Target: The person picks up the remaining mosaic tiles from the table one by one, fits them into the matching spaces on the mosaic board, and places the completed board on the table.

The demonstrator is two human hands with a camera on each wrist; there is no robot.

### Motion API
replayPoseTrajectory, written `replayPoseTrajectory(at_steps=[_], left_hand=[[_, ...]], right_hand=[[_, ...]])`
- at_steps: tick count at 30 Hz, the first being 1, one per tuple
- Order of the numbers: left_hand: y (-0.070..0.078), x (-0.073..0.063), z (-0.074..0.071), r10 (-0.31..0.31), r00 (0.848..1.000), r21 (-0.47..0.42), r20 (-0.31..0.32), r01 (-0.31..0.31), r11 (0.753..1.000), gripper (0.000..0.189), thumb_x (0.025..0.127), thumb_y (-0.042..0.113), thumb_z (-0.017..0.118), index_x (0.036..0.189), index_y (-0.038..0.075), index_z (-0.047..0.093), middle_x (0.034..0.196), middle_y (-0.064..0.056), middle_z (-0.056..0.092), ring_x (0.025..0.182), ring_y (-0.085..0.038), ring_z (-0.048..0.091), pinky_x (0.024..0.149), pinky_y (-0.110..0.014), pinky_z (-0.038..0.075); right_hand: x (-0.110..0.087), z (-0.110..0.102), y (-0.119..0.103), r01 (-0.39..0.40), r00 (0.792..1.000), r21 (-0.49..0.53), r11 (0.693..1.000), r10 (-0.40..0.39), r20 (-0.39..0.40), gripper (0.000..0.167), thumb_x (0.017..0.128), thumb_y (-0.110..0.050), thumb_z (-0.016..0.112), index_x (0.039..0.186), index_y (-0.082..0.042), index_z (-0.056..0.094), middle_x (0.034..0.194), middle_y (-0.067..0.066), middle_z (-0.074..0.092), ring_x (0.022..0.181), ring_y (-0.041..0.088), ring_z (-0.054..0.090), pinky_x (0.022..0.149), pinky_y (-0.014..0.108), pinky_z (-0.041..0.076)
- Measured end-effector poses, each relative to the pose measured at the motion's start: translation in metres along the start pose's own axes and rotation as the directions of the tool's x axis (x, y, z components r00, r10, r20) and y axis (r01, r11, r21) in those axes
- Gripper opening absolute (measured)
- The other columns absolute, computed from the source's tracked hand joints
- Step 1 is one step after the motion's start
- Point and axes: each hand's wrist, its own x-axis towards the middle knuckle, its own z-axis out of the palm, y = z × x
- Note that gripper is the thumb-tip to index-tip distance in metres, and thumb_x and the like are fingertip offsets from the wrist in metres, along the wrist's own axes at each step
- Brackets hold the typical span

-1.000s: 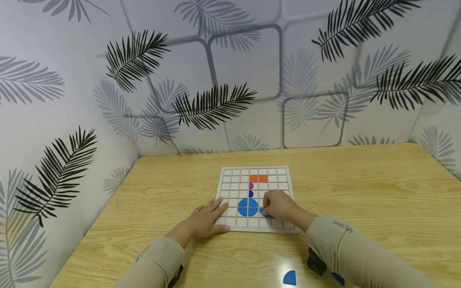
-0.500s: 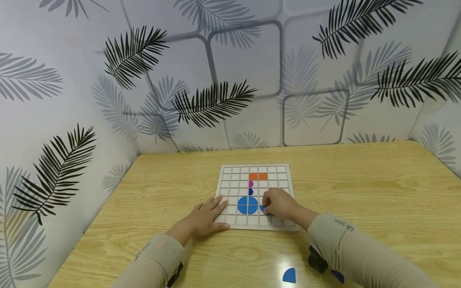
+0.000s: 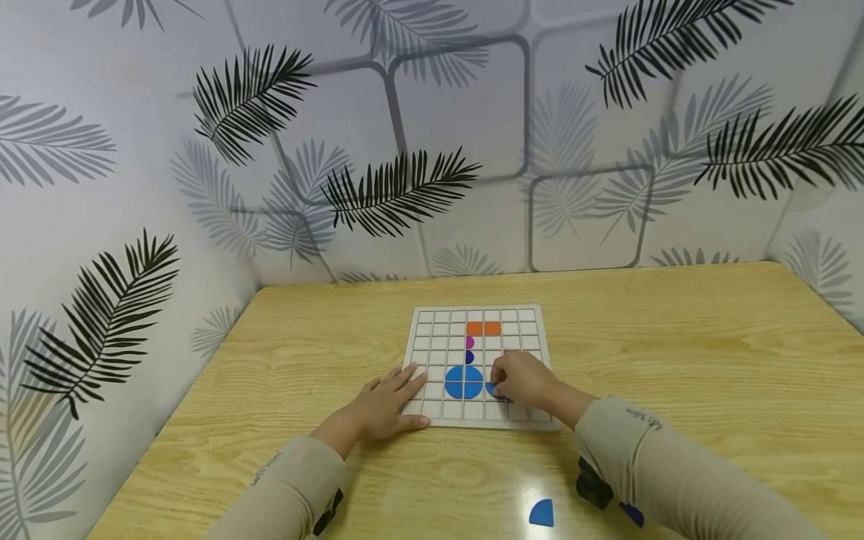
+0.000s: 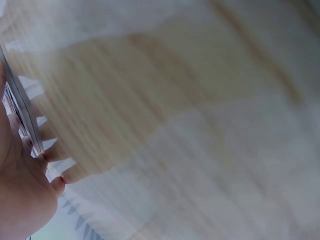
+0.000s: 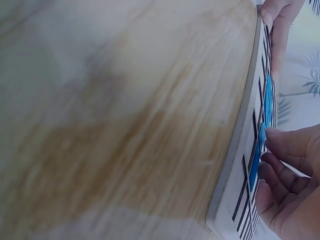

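Observation:
A white gridded board (image 3: 466, 412) lies on the table. My left hand (image 3: 388, 405) rests on its left edge with fingers spread; in the left wrist view the same hand (image 4: 22, 185) touches the board's edge. My right hand (image 3: 526, 381) bends over the board's right part. There its thumb and fingertips pinch a blue quarter-circle piece (image 5: 262, 131), partly hidden by the hand in the head view. Left of this hand, blue quarter pieces (image 3: 455, 373) form a full circle. Above them sit a dark blue half-circle (image 3: 469, 357), a magenta half-circle (image 3: 469, 342) and two orange squares (image 3: 475, 328).
A loose blue quarter-circle piece (image 3: 542, 514) lies on the wooden table (image 3: 324, 330) near the front. Beside the right sleeve (image 3: 668, 457) is a dark blue piece (image 3: 631, 514), partly covered. A leaf-patterned wall (image 3: 459, 225) stands behind the table.
The head view has tilted slightly, so everything sits a little higher. Both hands keep nearly the same place on the board; the right fingers still hold the blue piece.

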Motion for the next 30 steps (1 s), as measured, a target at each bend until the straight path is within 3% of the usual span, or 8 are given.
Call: replayPoseTrajectory(at_steps=[7,17,30], left_hand=[[-0.003,0.003,0.005,-0.005,1.0,0.012,-0.015,0.005,1.0,0.073,0.083,0.057,0.038,0.139,0.017,0.017,0.144,-0.006,0.009,0.129,-0.028,0.008,0.097,-0.051,0.015],[0.004,-0.001,-0.003,-0.006,1.0,0.002,0.003,0.006,1.0,0.071,0.084,0.053,0.04,0.139,0.014,0.019,0.143,-0.008,0.012,0.128,-0.03,0.01,0.097,-0.051,0.015],[0.004,-0.001,-0.003,-0.012,1.0,-0.002,0.002,0.012,1.0,0.07,0.084,0.053,0.041,0.139,0.014,0.02,0.143,-0.008,0.012,0.128,-0.03,0.011,0.097,-0.051,0.015]], right_hand=[[-0.002,-0.006,0.001,0.007,1.0,-0.028,1.0,-0.007,0.0,0.003,0.076,-0.006,0.063,0.078,-0.007,0.061,0.074,0.0,0.056,0.069,0.013,0.048,0.067,0.031,0.043],[-0.013,-0.023,-0.002,0.029,0.999,0.047,0.998,-0.028,-0.015,0.008,0.077,-0.006,0.062,0.085,-0.003,0.063,0.077,0.001,0.056,0.07,0.013,0.049,0.065,0.029,0.044],[-0.049,-0.037,0.001,0.114,0.993,0.135,0.984,-0.113,-0.016,0.006,0.078,-0.005,0.062,0.083,-0.002,0.061,0.073,-0.001,0.055,0.067,0.012,0.048,0.059,0.026,0.042]])
